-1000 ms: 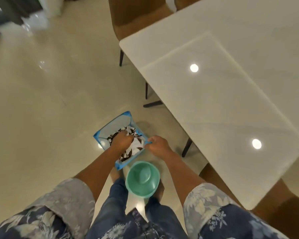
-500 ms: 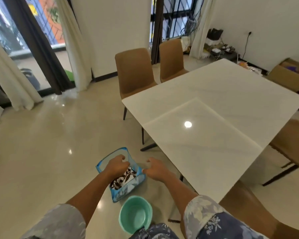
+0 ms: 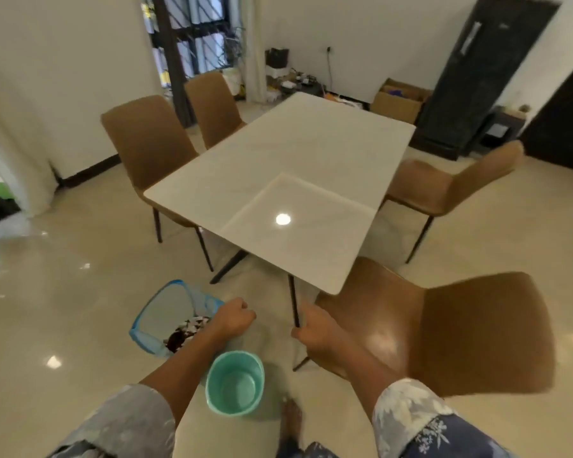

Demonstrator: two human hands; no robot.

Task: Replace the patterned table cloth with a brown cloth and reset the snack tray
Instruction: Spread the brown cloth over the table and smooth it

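What we cannot make out

Our left forearm covers part of the patterned cloth in the blue basket; both sleeves run off the bottom edge; the near chair is motion-blurred, and clutter by the far wall is too small to identify.

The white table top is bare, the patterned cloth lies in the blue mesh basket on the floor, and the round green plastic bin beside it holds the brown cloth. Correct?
Not quite. In the head view the round green plastic bin is empty; no brown cloth is visible anywhere. The rest holds: bare white table top, patterned cloth in the blue mesh basket on the floor.
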